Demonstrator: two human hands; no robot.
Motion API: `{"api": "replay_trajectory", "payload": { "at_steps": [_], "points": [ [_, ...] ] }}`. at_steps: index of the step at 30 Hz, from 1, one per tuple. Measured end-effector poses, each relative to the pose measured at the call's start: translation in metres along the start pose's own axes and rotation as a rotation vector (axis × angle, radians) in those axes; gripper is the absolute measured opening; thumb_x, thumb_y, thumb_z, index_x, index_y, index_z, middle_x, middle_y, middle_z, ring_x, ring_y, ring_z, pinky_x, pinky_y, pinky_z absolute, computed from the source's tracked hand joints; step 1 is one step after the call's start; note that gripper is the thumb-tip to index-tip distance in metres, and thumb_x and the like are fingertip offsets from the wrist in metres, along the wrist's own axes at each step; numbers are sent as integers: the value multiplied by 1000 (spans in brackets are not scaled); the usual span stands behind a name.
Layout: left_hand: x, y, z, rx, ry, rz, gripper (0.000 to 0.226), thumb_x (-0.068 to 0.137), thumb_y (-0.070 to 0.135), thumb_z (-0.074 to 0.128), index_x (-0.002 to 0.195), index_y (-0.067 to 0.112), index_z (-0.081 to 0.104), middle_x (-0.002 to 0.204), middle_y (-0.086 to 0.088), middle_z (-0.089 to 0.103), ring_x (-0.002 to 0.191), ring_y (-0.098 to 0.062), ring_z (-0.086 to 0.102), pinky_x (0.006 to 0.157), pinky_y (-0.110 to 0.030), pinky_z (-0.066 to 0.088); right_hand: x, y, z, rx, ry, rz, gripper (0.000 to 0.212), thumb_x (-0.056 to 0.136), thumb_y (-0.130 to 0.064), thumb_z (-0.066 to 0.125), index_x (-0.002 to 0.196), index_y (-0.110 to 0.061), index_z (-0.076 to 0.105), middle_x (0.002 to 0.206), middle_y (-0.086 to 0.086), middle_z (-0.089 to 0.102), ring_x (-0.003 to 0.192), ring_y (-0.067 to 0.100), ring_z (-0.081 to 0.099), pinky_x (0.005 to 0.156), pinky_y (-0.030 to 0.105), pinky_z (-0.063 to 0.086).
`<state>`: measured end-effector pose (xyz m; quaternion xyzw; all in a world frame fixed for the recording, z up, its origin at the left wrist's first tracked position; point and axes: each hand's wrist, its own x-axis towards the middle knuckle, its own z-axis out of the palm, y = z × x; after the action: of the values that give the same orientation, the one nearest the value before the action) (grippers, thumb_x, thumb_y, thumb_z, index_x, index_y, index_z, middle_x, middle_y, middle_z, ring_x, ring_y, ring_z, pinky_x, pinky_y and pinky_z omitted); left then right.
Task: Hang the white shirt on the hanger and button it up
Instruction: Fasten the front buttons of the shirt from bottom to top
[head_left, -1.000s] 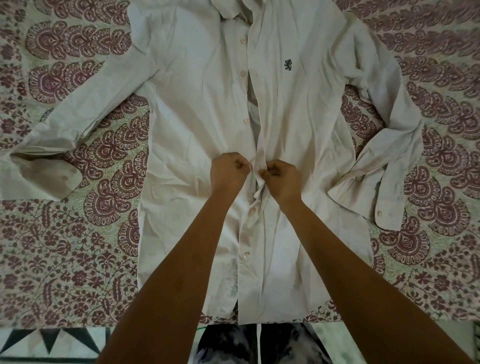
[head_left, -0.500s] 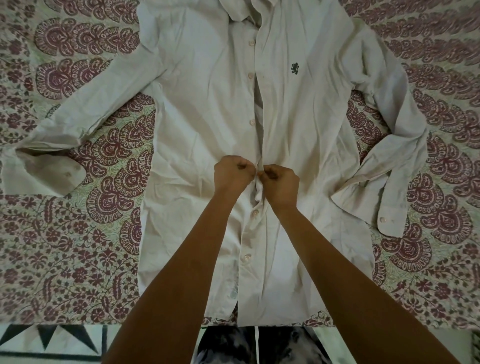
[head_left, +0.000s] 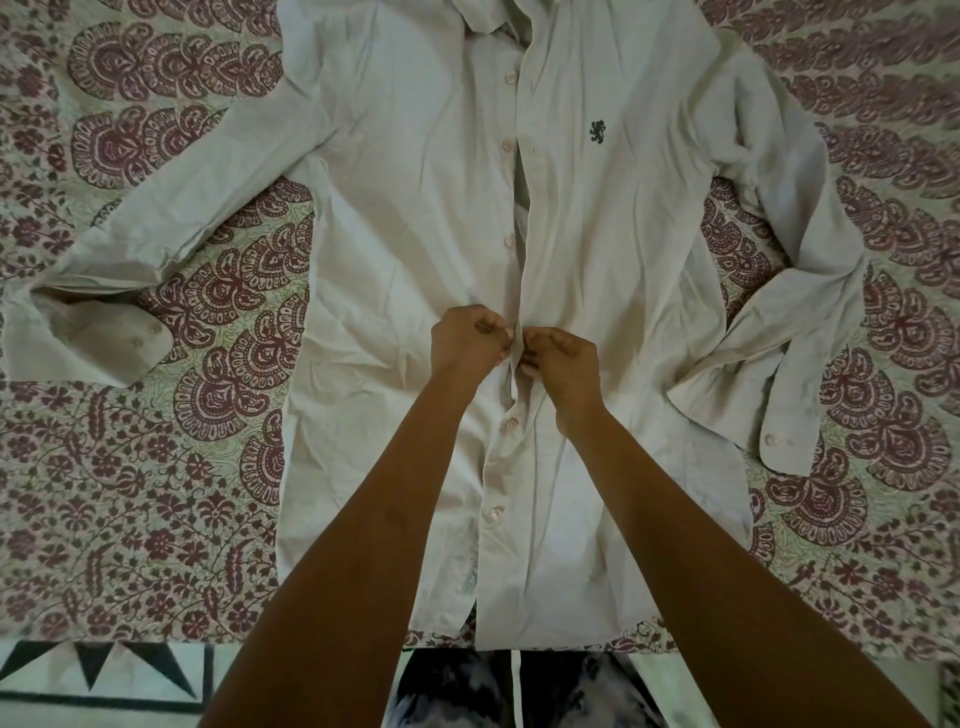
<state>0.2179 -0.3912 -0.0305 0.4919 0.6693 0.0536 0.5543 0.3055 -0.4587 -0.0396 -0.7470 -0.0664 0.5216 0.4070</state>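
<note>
left hand (head_left: 467, 345): fingers curled, pinching white shirt (head_left: 415, 182) front edge | right hand (head_left: 563, 364): fingers curled, pinching the same edge, thumb close to the left hand | forearms: bare, extended forward, converging at the hands

White shirt (head_left: 405, 218): matt creased cloth; bedsheet (head_left: 130, 493): printed cloth.

Your forearms (head_left: 358, 545) are bare up to the frame edge. Left hand (head_left: 465, 345), right hand (head_left: 566, 361): bare too. Low between the arms, your dark fabric garment (head_left: 452, 686), mottled with pale blotches, a thin white vertical stripe (head_left: 516, 686) at centre.
</note>
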Motion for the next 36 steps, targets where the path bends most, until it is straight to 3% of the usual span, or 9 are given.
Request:
{"api": "replay_trajectory", "payload": {
  "at_steps": [5,8,11,13,17,20,27,30,36],
  "points": [
    [0,4,-1,-25,-19,-1,11,80,-2,61,87,3,69,71,-11,67,69,-25,67,77,-32,59,6,-4,-1,-27,-15,27,15,84,-8,59,74,-12,68,72,3,67,67,14,62,72,24,53],
    [3,5,-1,5,-24,-9,16,77,-8,58,85,-1,70,69,-13,67,66,-27,66,78,-36,59,9,-5,-1,-57,-12,-25,19,79,-2,63,66,-15,68,68,1,66,63,12,60,70,23,51],
    [3,5,-1,39,-23,-16,15,73,-5,53,77,-4,68,80,-24,69,80,-38,68,78,-47,58,9,-6,5,-277,57,-181,6,76,-9,67,71,-11,71,74,5,70,72,17,66,74,27,53],
    [2,5,0,-35,-20,-73,15,77,1,52,76,-6,66,83,-24,69,80,-37,69,80,-47,57,6,-4,9,-419,138,-275,8,79,-13,66,81,-7,71,80,8,72,76,18,67,73,24,51],
    [-2,3,4,-136,-30,-93,15,78,22,70,67,12,69,82,-16,73,78,-27,71,82,-40,58,3,2,8,-465,178,-323,20,84,-22,64,89,-4,69,82,8,72,71,13,64,64,12,44],
    [1,2,4,-110,-8,-60,13,76,20,74,65,15,69,85,-18,72,82,-30,70,82,-42,58,4,4,8,-470,170,-350,20,85,-23,64,86,-4,69,79,8,72,69,14,63,60,6,38],
    [7,-1,3,-113,2,-28,12,80,11,69,68,12,68,86,-20,71,85,-32,70,80,-44,58,8,4,8,-445,151,-400,14,81,-19,68,82,-6,69,77,6,71,68,13,63,67,18,48],
    [7,-3,3,-126,-19,-34,15,81,11,68,67,12,67,87,-19,71,86,-32,69,82,-43,58,6,10,7,-425,157,-444,12,82,-17,67,83,-5,69,77,6,71,69,14,65,67,14,47],
    [6,-10,9,-113,80,23,13,86,16,62,74,13,66,67,-1,62,66,-18,58,82,-41,56,11,5,4,-415,85,-487,13,83,-19,66,84,-7,72,80,5,73,72,12,65,70,13,48]
  ]
}}
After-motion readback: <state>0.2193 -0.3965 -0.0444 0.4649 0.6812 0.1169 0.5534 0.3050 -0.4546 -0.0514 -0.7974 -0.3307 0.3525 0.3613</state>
